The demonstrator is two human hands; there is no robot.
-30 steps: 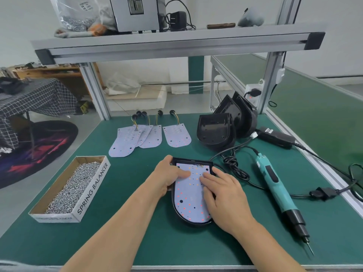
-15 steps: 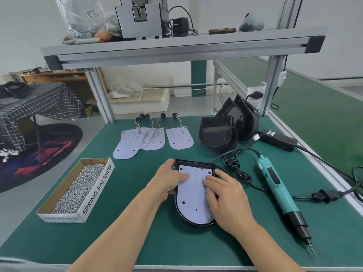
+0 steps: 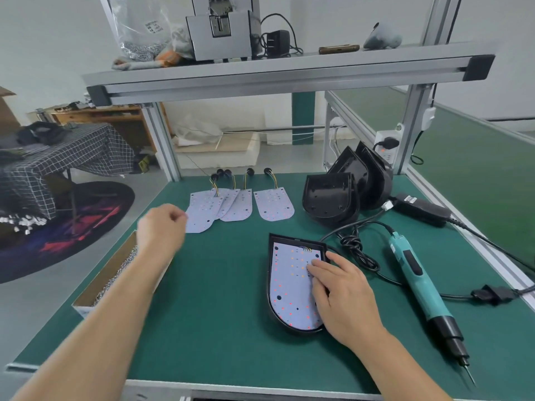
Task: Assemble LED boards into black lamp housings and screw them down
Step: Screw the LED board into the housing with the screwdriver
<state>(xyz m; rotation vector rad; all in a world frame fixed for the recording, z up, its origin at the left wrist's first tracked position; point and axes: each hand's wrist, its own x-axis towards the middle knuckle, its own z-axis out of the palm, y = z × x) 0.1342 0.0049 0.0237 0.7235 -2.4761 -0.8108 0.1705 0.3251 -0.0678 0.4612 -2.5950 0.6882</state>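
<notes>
A black lamp housing (image 3: 271,309) lies flat in the middle of the green mat with a white LED board (image 3: 289,285) seated inside it. My right hand (image 3: 344,296) rests on the board's right side, its fingers straight and pressing down. My left hand (image 3: 160,227) hovers off to the left above the far end of the screw box (image 3: 115,282), blurred, fingers curled into a loose fist with nothing visible in it. A teal electric screwdriver (image 3: 417,279) lies on the mat to the right of the housing, untouched.
Several spare LED boards (image 3: 275,204) with wire tails lie fanned at the back. Empty black housings (image 3: 330,198) lean stacked at back right beside a black power adapter (image 3: 419,208). The screwdriver's coiled cable (image 3: 356,250) lies next to the housing. An aluminium shelf (image 3: 289,73) spans overhead.
My left hand has left the housing's left edge and swung up and left toward the screw box. The right hand stays pressed on the board. The view shifted left.
</notes>
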